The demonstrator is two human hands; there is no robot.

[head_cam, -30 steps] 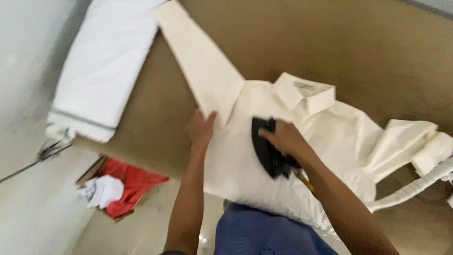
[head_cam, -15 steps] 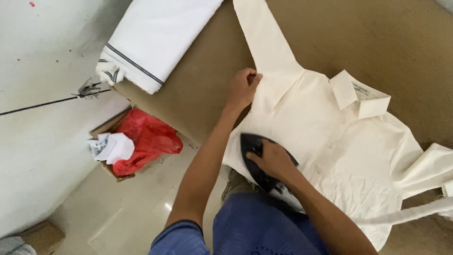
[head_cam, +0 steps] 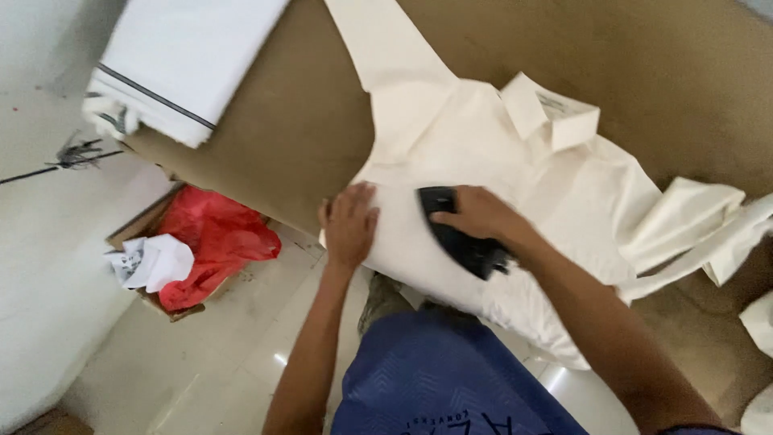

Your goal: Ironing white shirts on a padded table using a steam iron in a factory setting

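Gripping iron (head_cam: 459, 234) under right hand (head_cam: 479, 213) on shirt (head_cam: 499, 153)

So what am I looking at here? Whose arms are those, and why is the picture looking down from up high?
The picture comes from a small camera worn on a person's head, so you see what they see when they look down. The two bare arms are that person's own. Their left hand lies flat on a cream shirt, pressing it smooth. Their right hand grips a black clothes iron that sits on the shirt. The shirt is spread on a brown table, collar up, one sleeve stretched away. A folded white cloth lies at the table's far left corner. Down on the floor, a cardboard box holds a red plastic bag and crumpled white paper.
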